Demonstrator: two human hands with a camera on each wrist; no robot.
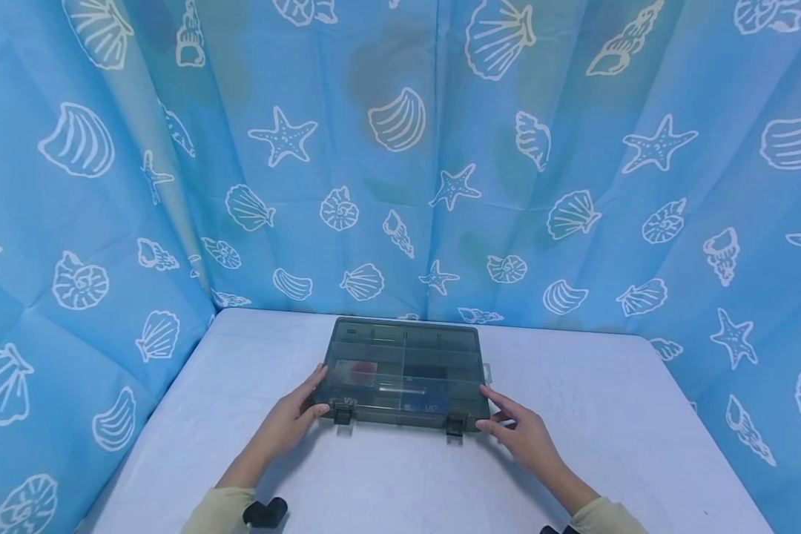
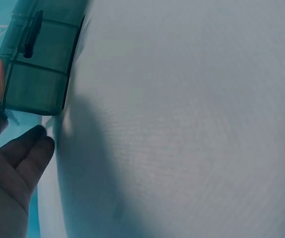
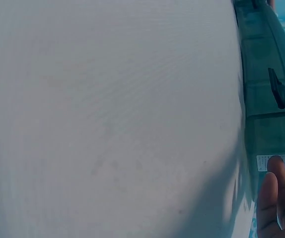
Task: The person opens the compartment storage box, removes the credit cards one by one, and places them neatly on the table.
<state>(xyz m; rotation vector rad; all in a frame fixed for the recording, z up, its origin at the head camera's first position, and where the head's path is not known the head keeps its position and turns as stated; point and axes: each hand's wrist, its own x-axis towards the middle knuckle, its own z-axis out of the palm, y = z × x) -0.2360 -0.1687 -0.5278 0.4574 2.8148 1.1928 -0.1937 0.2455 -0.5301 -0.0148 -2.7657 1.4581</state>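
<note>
A dark, see-through compartment box point(image 1: 403, 371) lies flat and closed on the white table point(image 1: 607, 415), with two latches point(image 1: 343, 410) on its near edge. My left hand point(image 1: 303, 404) rests against the box's near left corner with fingers stretched out. In the left wrist view the thumb touches the side of the box point(image 2: 38, 64) while the other fingers of the left hand point(image 2: 13, 158) hang loose below it. My right hand point(image 1: 507, 419) reaches to the near right corner, fingers straight. The right wrist view shows fingertips of the right hand point(image 3: 276, 198) at a white label on the box point(image 3: 269, 99).
A blue curtain point(image 1: 400, 148) printed with shells and starfish closes off the table at the back and on both sides. The box stands toward the far middle of the table. A black wrist mount point(image 1: 265, 512) shows at the bottom edge.
</note>
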